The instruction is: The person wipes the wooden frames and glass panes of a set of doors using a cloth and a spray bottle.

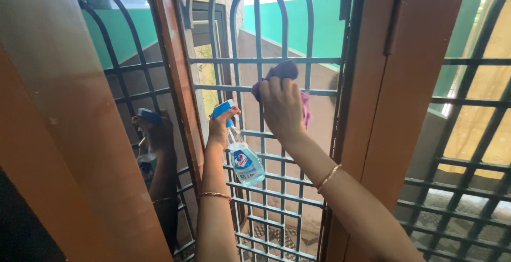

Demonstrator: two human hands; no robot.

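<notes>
Hands raised to a window, seen from below head height.

Left hand [219, 129]: fingers wrapped tight round the neck of a spray bottle [244, 158], forefinger up by the blue trigger head. Bottle clear, pale liquid inside, red-and-blue label facing the camera. Long axis runs steep, tilted: blue head at upper left, base at lower right. Nozzle end of the head points up and left, toward the wooden window frame [178, 81]. Bottle body hangs below the hand, in front of the metal grille [255, 27], about mid-height of the pane.

Right hand [282, 107]: palm flat toward the glass, fingers spread a little and pressed over a purple cloth [285, 73]. Cloth bunched above the fingertips, a pinker edge showing at the right of the hand. It sits where a horizontal bar meets the upright bars, under the arched top of the grille. Cannot tell whether it lies on glass or on the bars.

Thin gold bangle [328, 177] on the right wrist.

Open sash at left: glass pane [133, 97] mirrors the left hand and bottle as a dark reflection. Green wall [319, 22] beyond the grille.
</notes>
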